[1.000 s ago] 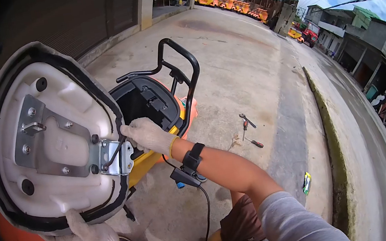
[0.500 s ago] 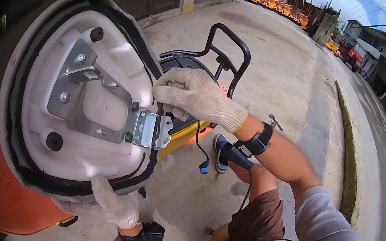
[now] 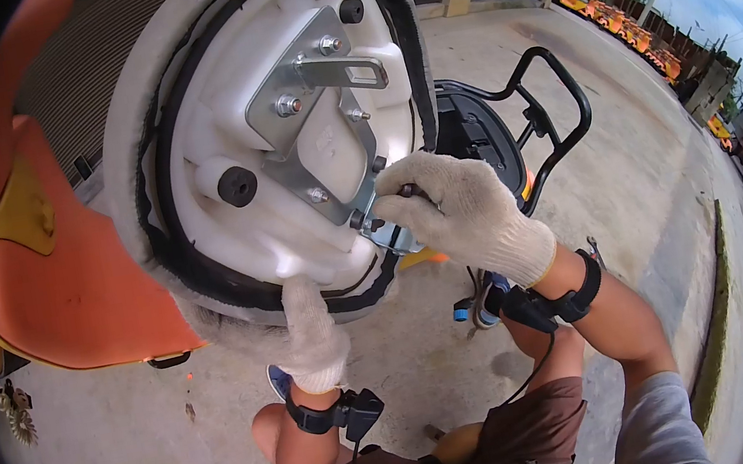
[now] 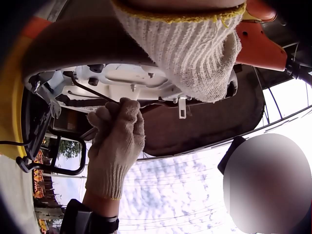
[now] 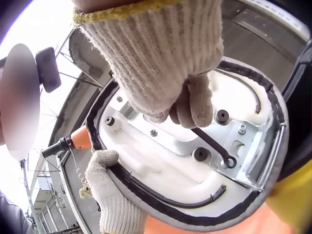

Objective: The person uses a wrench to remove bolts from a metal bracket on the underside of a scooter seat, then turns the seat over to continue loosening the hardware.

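Observation:
The upturned scooter seat (image 3: 208, 122) shows its white plastic underside, with metal plates bolted across it. My gloved left hand (image 3: 314, 338) grips the seat's edge, thumb hooked over the black-trimmed rim. In my gloved right hand (image 3: 466, 212) is a dark ring-ended wrench (image 5: 212, 142), held by its shank. The wrench's ring sits around a fastener on the hinge bracket (image 5: 243, 146). Curled fingers hide the wrench's other end. A slotted metal loop (image 3: 344, 71) sticks up from the larger plate, among several nuts and black rubber stops.
Behind the seat is the scooter's open black storage bin (image 3: 471, 134), with a bent black rack bar (image 3: 564, 95). Orange bodywork (image 3: 74, 289) stands to the left. A cable with a blue connector (image 3: 462, 310) hangs near a shoe. A raised kerb (image 3: 720, 313) runs along the right.
My right hand has swung from the bin side of the hinge to over the seat's underside, with the wrench. The head view has turned left and closer; the left hand keeps its grip.

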